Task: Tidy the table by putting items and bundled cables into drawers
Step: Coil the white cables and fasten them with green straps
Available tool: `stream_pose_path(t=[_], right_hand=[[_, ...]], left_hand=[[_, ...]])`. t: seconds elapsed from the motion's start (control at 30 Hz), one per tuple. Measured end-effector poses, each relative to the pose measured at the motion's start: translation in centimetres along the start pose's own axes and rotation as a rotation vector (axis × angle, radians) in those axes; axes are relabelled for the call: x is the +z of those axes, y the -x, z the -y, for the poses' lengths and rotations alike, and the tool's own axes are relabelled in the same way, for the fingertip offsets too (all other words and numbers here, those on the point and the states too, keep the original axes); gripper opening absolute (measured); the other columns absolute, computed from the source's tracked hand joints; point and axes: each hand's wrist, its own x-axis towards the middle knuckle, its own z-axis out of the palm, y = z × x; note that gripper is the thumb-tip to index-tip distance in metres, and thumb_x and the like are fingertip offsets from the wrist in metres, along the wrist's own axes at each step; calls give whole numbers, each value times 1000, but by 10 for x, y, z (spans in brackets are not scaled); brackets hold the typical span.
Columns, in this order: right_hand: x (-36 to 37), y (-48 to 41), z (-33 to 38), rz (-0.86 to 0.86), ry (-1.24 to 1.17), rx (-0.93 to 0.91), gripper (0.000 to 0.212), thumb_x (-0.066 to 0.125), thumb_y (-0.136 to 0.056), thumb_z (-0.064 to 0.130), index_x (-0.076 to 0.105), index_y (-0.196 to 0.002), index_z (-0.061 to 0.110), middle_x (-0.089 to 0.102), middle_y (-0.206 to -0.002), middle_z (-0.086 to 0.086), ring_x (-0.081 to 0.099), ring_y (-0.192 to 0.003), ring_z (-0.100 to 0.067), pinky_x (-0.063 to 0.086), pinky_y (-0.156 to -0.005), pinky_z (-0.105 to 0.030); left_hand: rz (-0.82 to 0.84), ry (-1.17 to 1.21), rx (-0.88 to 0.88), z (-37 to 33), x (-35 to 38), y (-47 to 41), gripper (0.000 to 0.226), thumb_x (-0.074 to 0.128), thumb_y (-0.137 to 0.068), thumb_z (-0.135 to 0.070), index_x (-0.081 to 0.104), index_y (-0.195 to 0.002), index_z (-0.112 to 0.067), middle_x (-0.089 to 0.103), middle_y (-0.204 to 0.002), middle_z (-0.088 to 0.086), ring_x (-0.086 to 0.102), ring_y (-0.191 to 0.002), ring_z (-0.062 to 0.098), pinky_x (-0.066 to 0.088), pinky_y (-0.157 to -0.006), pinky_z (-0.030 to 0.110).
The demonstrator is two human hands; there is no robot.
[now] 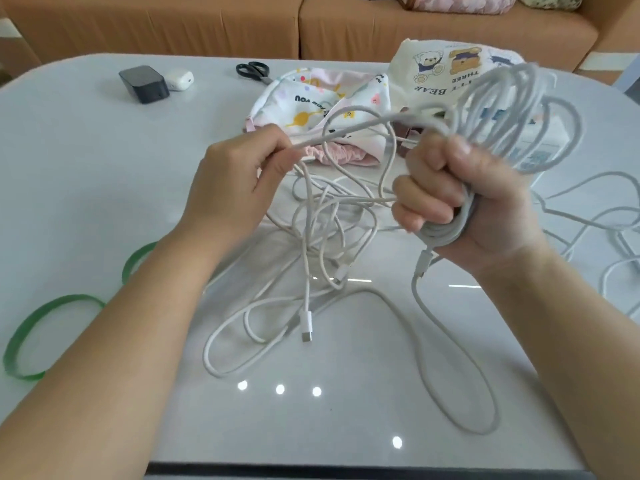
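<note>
My right hand (460, 209) is clenched around a coil of white cable (519, 109), whose loops stand up behind the fist and whose plug end hangs below it. My left hand (239, 174) pinches a straight stretch of the same white cable that runs across to the coil. Under both hands a tangle of white cables (322, 237) lies on the glossy white table (86, 168), with a USB-C plug (306, 323) pointing toward me. No drawer is in view.
Two green bands (34, 334) lie at the left edge. A black charger block (143, 84), a white earbud case (180, 79) and black scissors (254, 71) sit at the back. Printed fabric pouches (322, 98) lie behind the cables. More white cable (595, 216) trails at right. A brown sofa (207, 26) stands beyond.
</note>
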Motion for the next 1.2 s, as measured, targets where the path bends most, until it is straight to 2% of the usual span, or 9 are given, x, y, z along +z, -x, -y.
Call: stream_pose_path(t=[0.13,0.27,0.5,0.67,0.83,0.9,1.03,1.1,1.2], right_hand=[[3,-1,5,-49,-69,-84,14,64,-86,19,56,-80,9,43,-54,6,48,-51,-8,53,-59,-27],[5,-4,-9,-290,108,54,13,62,-83,20,58,-87,9,45,-55,5,48,-52,-10,51,-60,-27],[8,-10,-20,-576,325,193,19,67,-83,14,65,-94,-2,55,-66,-7,56,-59,-19,55,-71,-34],[8,-12,-21,-628,121,158,11,67,-84,12,63,-90,3,53,-70,-6,56,-60,-14,51,-56,-24],[10,-16,-9,-612,-7,-97,31,46,-96,15,61,-69,10,61,-64,2,64,-71,-12,52,-85,-33],[10,-13,5,-522,-158,-194,30,43,-96,13,55,-68,11,54,-56,4,58,-57,-10,56,-75,-34],[-7,-2,24,-315,-475,152,8,44,-93,10,43,-86,9,44,-55,-1,38,-47,-12,42,-49,-24],[-10,3,24,-263,-427,394,3,45,-94,7,46,-92,5,45,-60,-3,33,-49,-10,42,-48,-24],[-1,1,14,-293,-170,541,9,61,-79,9,55,-84,6,58,-75,-7,37,-41,-6,40,-40,-18]], left_hand=[[-49,57,-9,-1,0,1,28,48,-100,-28,61,-84,-8,55,-67,-6,44,-59,10,34,-59,20],[29,48,34,-15,11,4,30,50,-99,-22,62,-81,-2,55,-64,3,41,-57,8,32,-57,15],[43,32,179,-27,16,7,31,51,-96,-21,62,-76,-1,54,-60,5,42,-60,18,34,-60,27],[124,32,244,-32,21,8,31,51,-95,-25,59,-72,-5,47,-57,-3,39,-59,16,35,-59,30],[263,106,154,-30,24,13,34,45,-94,-35,58,-75,-9,59,-59,0,53,-56,21,44,-56,41],[293,90,133,-25,23,11,42,43,-94,-41,57,-72,-8,59,-60,2,54,-58,25,44,-56,42],[271,47,116,-8,12,4,56,44,-90,-60,59,-74,-8,58,-63,1,50,-60,21,43,-59,41],[226,52,132,-3,7,2,55,48,-88,-61,58,-74,-9,57,-65,2,51,-61,23,43,-59,40],[187,94,170,-6,6,0,49,56,-87,-52,57,-74,-5,56,-67,5,49,-61,23,42,-60,36]])
